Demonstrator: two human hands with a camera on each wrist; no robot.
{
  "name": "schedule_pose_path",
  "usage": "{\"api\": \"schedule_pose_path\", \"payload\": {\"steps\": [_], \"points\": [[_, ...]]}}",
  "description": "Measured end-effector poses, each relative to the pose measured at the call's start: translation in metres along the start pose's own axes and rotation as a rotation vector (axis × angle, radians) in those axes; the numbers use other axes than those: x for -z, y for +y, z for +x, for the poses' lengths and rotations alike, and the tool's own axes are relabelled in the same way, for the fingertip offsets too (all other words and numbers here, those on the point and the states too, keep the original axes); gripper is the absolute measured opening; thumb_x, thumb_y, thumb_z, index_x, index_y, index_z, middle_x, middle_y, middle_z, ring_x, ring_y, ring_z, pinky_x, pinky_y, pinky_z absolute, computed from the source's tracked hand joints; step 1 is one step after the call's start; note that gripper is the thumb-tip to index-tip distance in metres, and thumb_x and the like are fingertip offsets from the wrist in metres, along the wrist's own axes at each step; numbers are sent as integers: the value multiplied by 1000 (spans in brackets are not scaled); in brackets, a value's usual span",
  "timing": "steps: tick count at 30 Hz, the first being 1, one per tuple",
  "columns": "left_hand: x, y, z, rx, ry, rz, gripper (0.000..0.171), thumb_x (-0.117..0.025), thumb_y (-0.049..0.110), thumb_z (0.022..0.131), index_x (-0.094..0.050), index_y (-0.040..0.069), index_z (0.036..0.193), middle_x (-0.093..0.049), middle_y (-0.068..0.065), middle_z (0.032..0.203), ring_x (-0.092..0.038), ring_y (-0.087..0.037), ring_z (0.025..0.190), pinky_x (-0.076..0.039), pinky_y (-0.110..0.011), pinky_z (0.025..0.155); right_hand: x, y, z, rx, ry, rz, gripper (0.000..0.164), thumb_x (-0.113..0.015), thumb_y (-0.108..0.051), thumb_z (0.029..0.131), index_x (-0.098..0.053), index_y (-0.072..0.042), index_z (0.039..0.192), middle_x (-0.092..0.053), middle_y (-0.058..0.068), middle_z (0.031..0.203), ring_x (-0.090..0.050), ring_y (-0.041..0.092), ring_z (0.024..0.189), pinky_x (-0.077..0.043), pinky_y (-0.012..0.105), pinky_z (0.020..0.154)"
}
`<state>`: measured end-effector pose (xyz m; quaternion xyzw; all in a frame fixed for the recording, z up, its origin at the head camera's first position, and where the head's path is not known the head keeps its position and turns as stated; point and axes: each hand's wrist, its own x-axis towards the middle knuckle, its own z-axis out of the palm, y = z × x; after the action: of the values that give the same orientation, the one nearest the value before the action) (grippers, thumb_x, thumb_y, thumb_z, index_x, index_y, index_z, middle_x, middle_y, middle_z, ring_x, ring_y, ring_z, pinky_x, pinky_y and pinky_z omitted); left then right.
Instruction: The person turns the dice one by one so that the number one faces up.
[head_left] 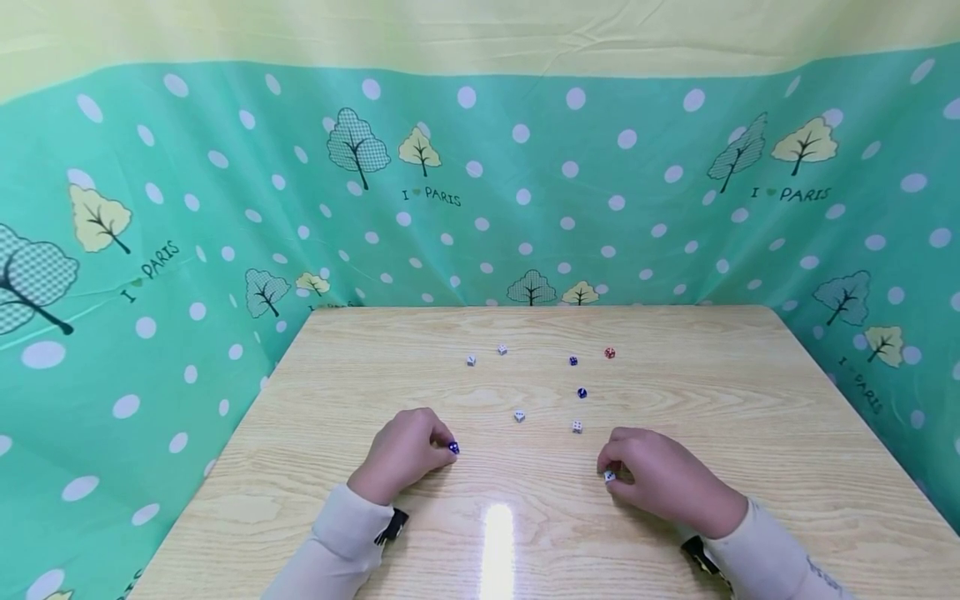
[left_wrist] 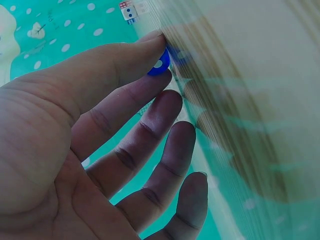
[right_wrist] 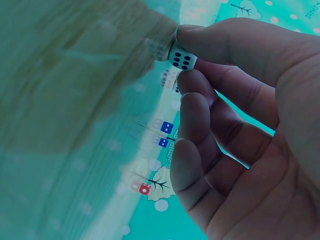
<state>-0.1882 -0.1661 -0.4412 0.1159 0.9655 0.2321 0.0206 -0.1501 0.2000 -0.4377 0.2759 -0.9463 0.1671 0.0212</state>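
Observation:
My left hand pinches a blue die between thumb and index finger, right at the tabletop. In the left wrist view that blue die is partly covered by the thumb, and the other fingers are spread in a loose curve. To the right, my right hand holds a white die in its fingertips, low over the wood. Black pips show on that white die in the right wrist view. Nearest to the hands lie two loose white dice, one at the centre and another at centre right.
Farther back on the wooden table are two more white dice, two blue dice and a red die. A green dotted curtain hangs along the back and both sides. Light glares off the front.

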Motion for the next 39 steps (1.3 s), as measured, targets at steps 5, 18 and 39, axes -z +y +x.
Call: {"api": "schedule_pose_path", "payload": {"steps": [5,18,39], "points": [[0,0,0,-2,3,3,12,-91,23,77,-80,24,80,-70,11,88,-57,-6,74,-48,-30,65,0,1,1,0,-5,20,21,-86,-12,80,-73,-27,83,-59,-18,82,-53,-3,74,-50,21,66],[0,-1,0,-7,5,-2,12,-91,22,76,-81,24,81,-70,11,89,-58,-6,75,-49,-30,66,5,6,0,-52,-55,120,16,-84,-18,84,-74,-29,88,-64,-21,86,-58,-1,79,-53,23,72],[-1,-3,1,-1,-3,-7,12,-91,23,77,-80,24,79,-70,11,89,-57,-6,74,-49,-30,65,3,25,-3,-184,-132,415,16,-85,-22,86,-73,-31,90,-68,-14,90,-61,7,82,-53,24,72]]}}
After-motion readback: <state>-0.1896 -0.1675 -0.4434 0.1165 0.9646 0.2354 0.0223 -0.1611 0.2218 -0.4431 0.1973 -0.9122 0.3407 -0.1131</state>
